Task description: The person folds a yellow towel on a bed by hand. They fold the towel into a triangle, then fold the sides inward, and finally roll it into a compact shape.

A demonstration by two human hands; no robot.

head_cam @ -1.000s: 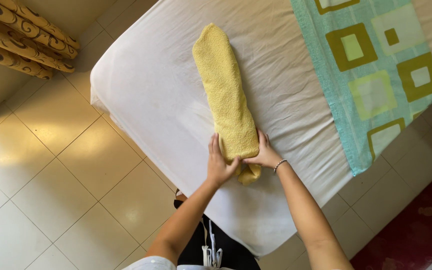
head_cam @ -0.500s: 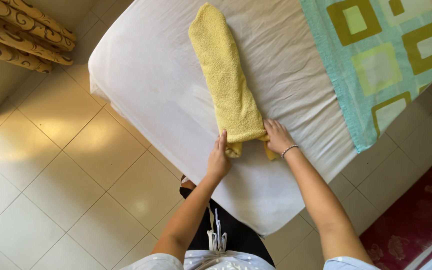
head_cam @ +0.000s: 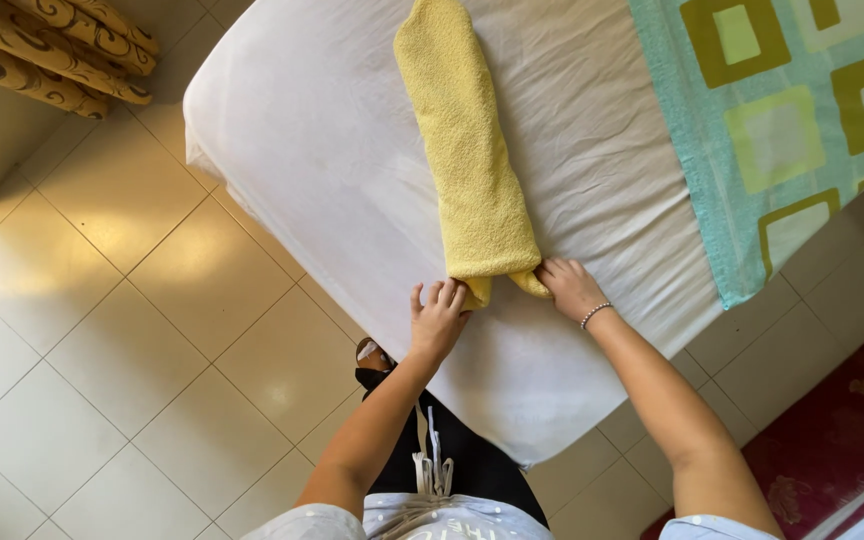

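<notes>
A tiled floor [head_cam: 102, 330] of pale cream squares fills the view from 6 to 10 o'clock. Over it, from the centre up to 12 o'clock, lies a bed under a white sheet [head_cam: 332, 150], its corner hanging toward 5 o'clock. At 2 o'clock a teal blanket [head_cam: 712, 170] with green and cream squares covers the far side of the bed, and a dark red rug [head_cam: 842, 420] shows at 4 o'clock. Brown patterned curtain folds [head_cam: 42, 50] sit at 10 o'clock. On the sheet, running from 12 o'clock down to the centre, rests a yellow towel [head_cam: 467, 150] folded into a long narrow strip. The left hand [head_cam: 438, 320] pinches the towel's near left corner, fingers narrow and curled on the cloth. The right hand [head_cam: 570, 287] grips the near right corner likewise, a bead bracelet [head_cam: 593, 314] at its wrist.
</notes>
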